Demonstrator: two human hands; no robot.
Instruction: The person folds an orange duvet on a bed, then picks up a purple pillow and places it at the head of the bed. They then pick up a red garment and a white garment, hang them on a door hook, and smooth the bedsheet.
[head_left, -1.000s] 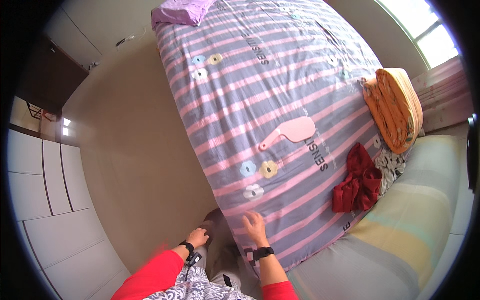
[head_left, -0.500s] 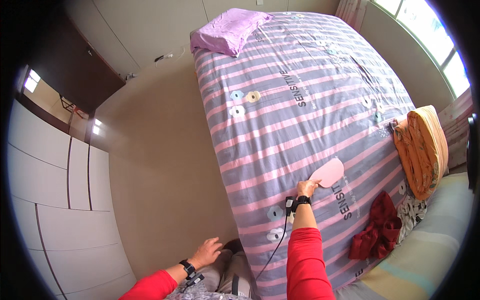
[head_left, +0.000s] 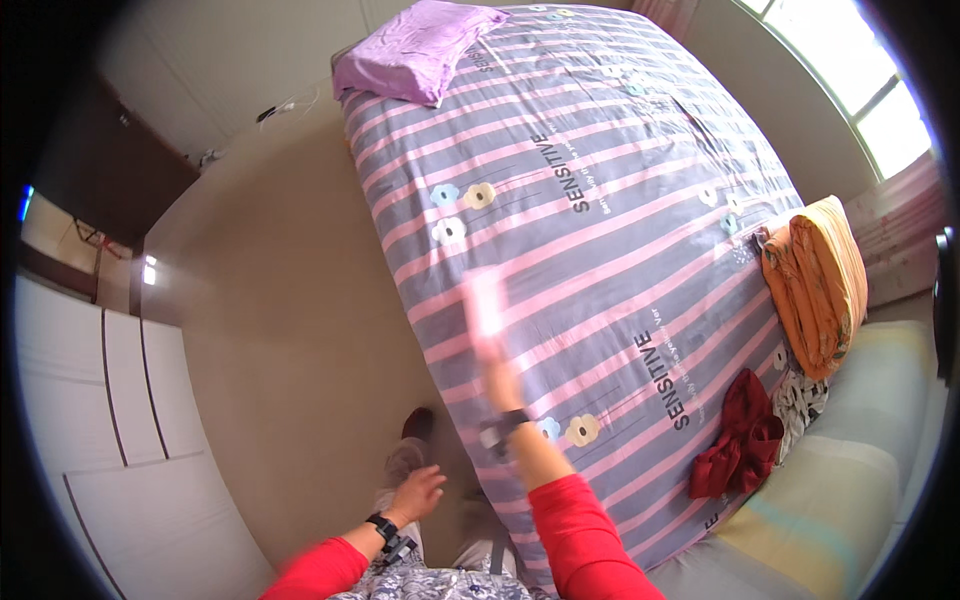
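My right hand (head_left: pixel 495 375), blurred by motion, grips a flat pink paddle-shaped thing (head_left: pixel 484 300) over the left part of the bed (head_left: pixel 560 260). Its exact kind is smeared, and I cannot tell whether it touches the sheet, which has grey and pink stripes with flowers. Low beside the bed, above my legs, my left hand (head_left: pixel 415 495) hangs with loosely bent fingers and holds nothing. Both wrists carry dark straps.
A purple pillow (head_left: pixel 420 50) lies at the bed's far left corner. Along the right side are a folded orange quilt (head_left: pixel 818 285), a dark red cloth (head_left: pixel 738 440) and a grey-yellow padded headboard (head_left: pixel 810 480). White cabinets (head_left: pixel 110 470) stand left, across the tan floor (head_left: pixel 270 290).
My right hand has swept left across the sheet with the pink paddle-shaped thing, which now appears upright and blurred. The view has shifted slightly, and one foot shows beside the bed.
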